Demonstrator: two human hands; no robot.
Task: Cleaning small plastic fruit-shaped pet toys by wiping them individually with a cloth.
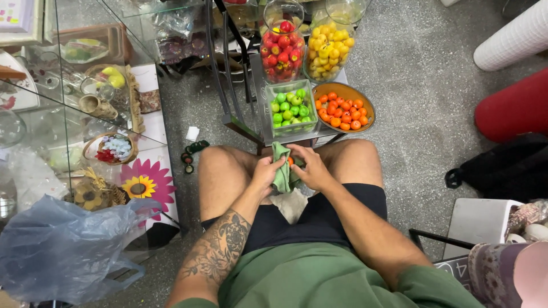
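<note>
Both hands meet between the knees: left hand bunches a green cloth, right hand pinches a small orange ball vs. it, apparently for wiping. Sorted by colour just ahead on the small table's near edge: green tray, orange bowl; red jar & yellow jar at the far edge.

Seated, the person's left hand and right hand hold a green cloth around a small orange ball, near a bowl of orange balls.
</note>
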